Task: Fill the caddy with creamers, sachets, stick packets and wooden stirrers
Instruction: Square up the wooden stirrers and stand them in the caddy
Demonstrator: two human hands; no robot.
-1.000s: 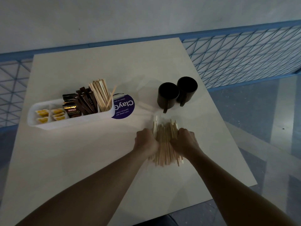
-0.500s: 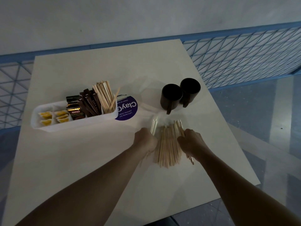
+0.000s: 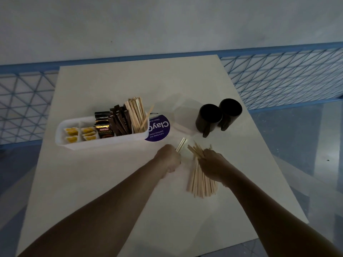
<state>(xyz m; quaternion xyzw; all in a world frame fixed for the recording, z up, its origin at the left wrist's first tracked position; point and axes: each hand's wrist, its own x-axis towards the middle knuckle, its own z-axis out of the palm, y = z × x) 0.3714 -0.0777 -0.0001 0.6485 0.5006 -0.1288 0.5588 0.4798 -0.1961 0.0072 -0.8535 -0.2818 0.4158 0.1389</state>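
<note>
Caddy [image 3: 104, 142], at left on the bench [image 3: 111, 191], has a crowded stirrer compartment. Left hand [image 3: 169, 158] grips a few stirrers [image 3: 181, 145]; right hand [image 3: 213, 165] clutches a fanned bundle [image 3: 201, 184]. A loose grip may scatter the bundle; forcing it in may tip the caddy.

A white caddy [image 3: 104, 143] sits left of centre, holding yellow creamers [image 3: 71, 134], dark sachets [image 3: 105, 131], brown stick packets [image 3: 119, 119] and leaning wooden stirrers [image 3: 136, 115]. Loose stirrers [image 3: 201, 184] lie fanned right of centre.
</note>
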